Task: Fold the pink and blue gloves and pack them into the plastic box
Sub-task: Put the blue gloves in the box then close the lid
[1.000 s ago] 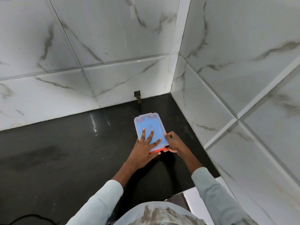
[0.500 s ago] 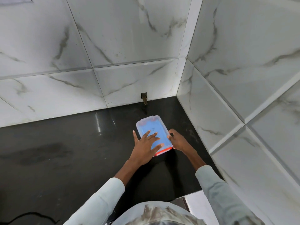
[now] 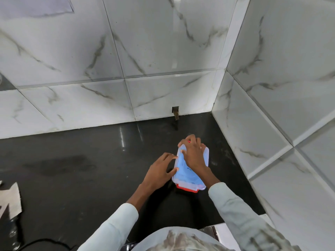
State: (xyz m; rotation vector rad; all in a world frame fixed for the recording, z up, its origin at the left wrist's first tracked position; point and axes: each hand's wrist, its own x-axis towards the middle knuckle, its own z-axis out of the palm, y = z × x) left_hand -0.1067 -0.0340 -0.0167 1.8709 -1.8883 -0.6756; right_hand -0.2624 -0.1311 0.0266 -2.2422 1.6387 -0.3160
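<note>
The place looks like a tiled corner of a home kitchen or utility counter. A glossy black stone countertop (image 3: 76, 169) runs across the near ground and meets two walls of large white marble-look tiles (image 3: 145, 42) with grey veins, one at the far side and one on the right, joined in a corner. A small cut-out (image 3: 175, 109) in the far wall at counter level holds a short brown stub. At the near left lie a grey cloth (image 3: 10, 201) and a black cable (image 3: 41, 242)
</note>
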